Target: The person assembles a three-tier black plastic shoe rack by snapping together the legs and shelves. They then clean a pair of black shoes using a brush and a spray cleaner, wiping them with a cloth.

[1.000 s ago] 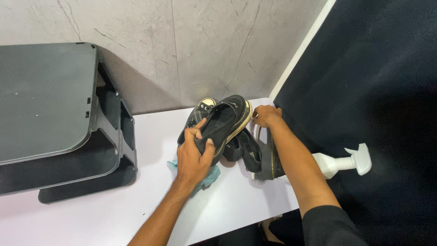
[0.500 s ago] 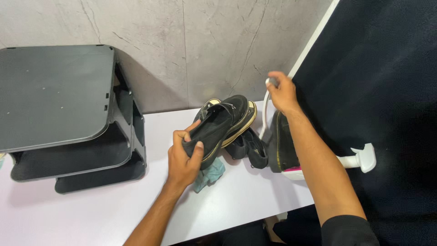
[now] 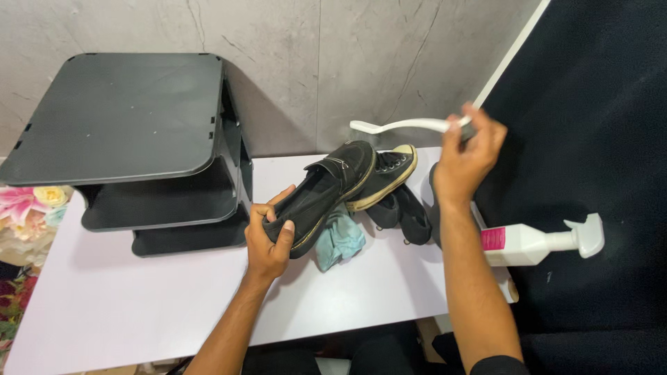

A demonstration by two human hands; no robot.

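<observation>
Black canvas fills your left hand (image 3: 267,239): you have a black strap-fastened shoe (image 3: 326,194) clamped by its heel end, fingers curled over the upper and thumb along the side, the toe pointing away from your palm and raised off the white table (image 3: 139,298). Just under that grip, touching the shoe's sole edge, lies a crumpled teal cloth (image 3: 339,238). Beyond the toe sits a black lace-up sneaker (image 3: 385,177) with a cream sole, and beside it, toward your other forearm, more dark footwear that is partly hidden.

Your right hand (image 3: 467,161) is closed round the handle end of a white brush (image 3: 406,126), held in the air; its long stem runs out from your fingers toward the shoe's toe and hangs above both shoes, touching neither. Whether its tip carries bristles is too small to tell. Close behind that forearm a white spray bottle (image 3: 535,243) with a pink label lies on its side at the table's edge, its trigger past the edge. On the far side of your left hand stands a black tiered rack (image 3: 125,139).

The risks, as I judge them: your right elbow could nudge the bottle off the edge, and since you hold the shoe by the heel alone, pressure at the toe may twist it out of your fingers.
</observation>
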